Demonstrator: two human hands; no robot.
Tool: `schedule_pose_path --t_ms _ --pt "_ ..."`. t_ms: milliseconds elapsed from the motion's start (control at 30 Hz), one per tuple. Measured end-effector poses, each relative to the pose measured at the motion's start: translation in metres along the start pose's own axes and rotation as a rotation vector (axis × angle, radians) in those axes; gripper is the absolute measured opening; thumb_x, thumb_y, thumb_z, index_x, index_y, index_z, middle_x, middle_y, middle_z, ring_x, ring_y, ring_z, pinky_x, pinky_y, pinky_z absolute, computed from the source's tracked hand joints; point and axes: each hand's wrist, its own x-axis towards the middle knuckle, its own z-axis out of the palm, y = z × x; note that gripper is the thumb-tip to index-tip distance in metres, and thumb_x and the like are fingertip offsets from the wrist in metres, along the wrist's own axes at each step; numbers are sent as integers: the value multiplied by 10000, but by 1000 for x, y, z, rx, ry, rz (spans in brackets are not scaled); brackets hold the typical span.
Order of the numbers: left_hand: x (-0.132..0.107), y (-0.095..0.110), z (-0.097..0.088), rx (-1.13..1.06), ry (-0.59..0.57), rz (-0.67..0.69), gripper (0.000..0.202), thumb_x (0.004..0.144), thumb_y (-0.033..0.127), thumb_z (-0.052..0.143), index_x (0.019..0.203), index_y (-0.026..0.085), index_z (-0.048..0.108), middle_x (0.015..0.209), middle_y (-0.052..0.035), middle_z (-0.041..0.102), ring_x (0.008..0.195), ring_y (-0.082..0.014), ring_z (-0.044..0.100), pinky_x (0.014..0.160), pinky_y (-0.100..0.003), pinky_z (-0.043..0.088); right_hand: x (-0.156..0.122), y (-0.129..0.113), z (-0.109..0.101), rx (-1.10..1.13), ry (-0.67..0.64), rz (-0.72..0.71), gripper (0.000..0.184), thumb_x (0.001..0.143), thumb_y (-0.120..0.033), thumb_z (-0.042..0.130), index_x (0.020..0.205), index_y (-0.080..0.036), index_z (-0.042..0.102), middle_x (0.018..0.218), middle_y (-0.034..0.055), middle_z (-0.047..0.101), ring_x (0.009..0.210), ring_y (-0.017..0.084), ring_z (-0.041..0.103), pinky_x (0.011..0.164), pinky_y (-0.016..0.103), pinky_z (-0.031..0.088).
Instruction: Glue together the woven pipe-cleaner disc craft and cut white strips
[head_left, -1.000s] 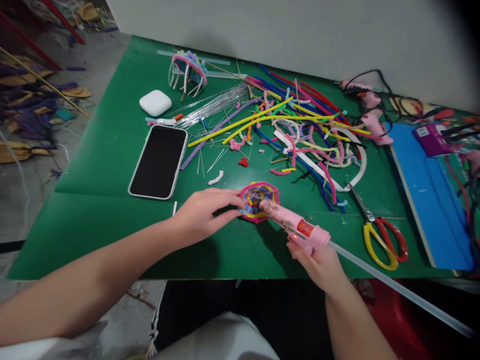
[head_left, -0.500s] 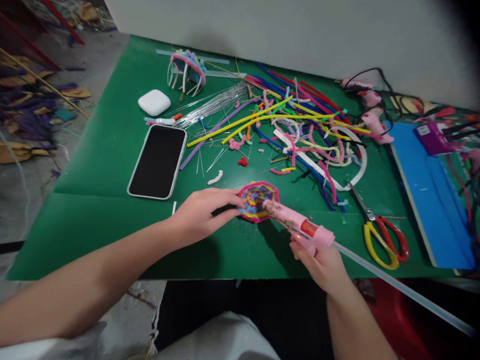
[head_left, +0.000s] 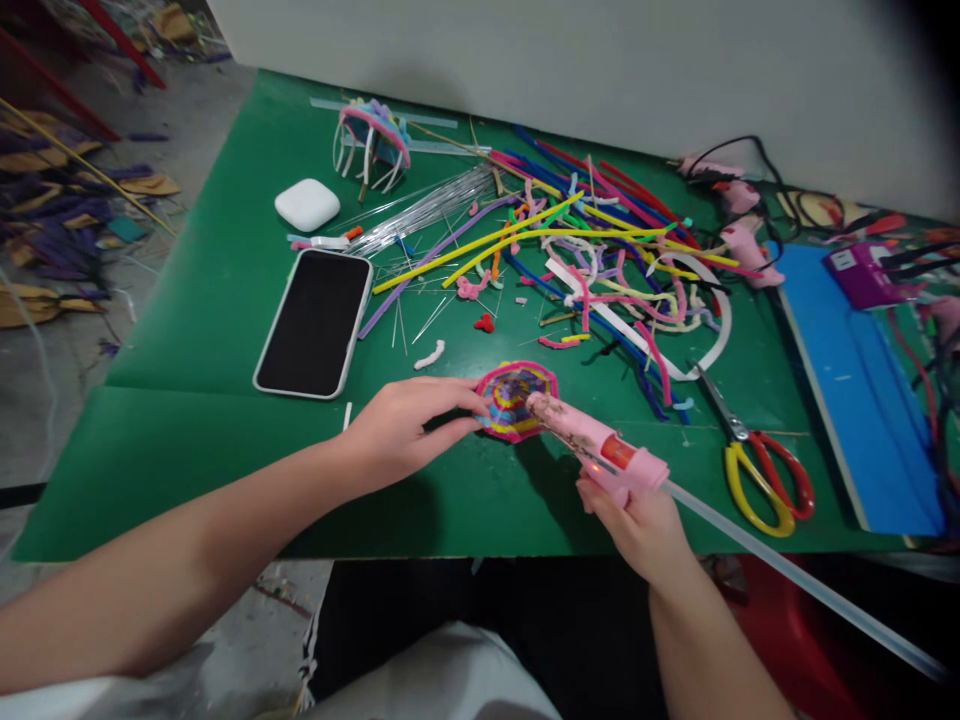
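Observation:
Near the front of the green table (head_left: 187,440) lies a round piece of coiled pipe cleaners (head_left: 499,425) with a pink rim and yellow, blue and purple rings. My left hand (head_left: 409,425) pinches its left edge between thumb and fingers. A pink hot glue gun (head_left: 592,435) is gripped in my right hand (head_left: 637,525), its soiled nozzle over the right part of the disc. I cannot tell whether the tip touches it. From the gun's back end a long clear glue stick (head_left: 795,575) runs down to the right, and a small light glows on its side.
A black-screened phone (head_left: 315,325) and a white case (head_left: 307,206) lie left. Behind are a pipe-cleaner jellyfish (head_left: 373,140), thin wires (head_left: 427,205) and tangled pipe cleaners (head_left: 615,270). Scissors (head_left: 757,460), a blue board (head_left: 855,390) and more glue guns (head_left: 750,245) with cords are right.
Both hands keep nearly the same places. The glue gun's nozzle has shifted very slightly back from the disc's middle, where more of the rings show.

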Motion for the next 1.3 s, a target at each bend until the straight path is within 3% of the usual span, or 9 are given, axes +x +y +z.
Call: schedule_pose_path --t_ms 333,467,767,967,1200,1300 --pt "1 2 -1 -18 3 5 145 845 214 554 932 189 667 993 -19 725 1028 -153 643 896 -235 500 1 -4 3 -9 -16 64 321 823 -432 507 722 -168 659 516 13 593 468 152 551 444 232 452" --pt "1 1 0 -5 18 17 145 839 209 566 938 185 669 1003 -23 722 1009 -149 651 888 -232 504 0 -2 4 18 -65 91 288 834 -408 501 829 -169 661 587 21 627 516 158 570 480 235 469" --pt "0 1 0 -18 41 1 139 831 200 578 934 184 670 1007 -21 724 1016 -144 649 895 -229 503 -1 -1 4 2 -73 5 275 849 -356 509 1043 -203 629 717 31 674 551 166 604 483 240 460" --pt "-1 0 1 -24 51 -6 145 824 211 590 933 168 676 1009 -39 723 978 -164 667 877 -248 523 0 -4 0 -25 -86 -8 274 850 -354 507 1044 -205 630 789 51 680 697 203 652 575 259 490" --pt "-1 0 2 -42 56 -7 147 824 209 586 939 172 671 998 -31 726 987 -169 664 880 -253 529 -4 0 1 -30 -41 4 220 845 -380 504 842 -201 632 605 9 602 478 146 545 476 249 435" --pt "-1 -1 2 -38 41 -15 144 831 214 576 938 185 669 999 -20 727 1012 -163 653 887 -248 524 -3 -2 -1 -20 -25 9 238 841 -389 497 845 -189 627 607 18 605 466 143 533 467 252 437"
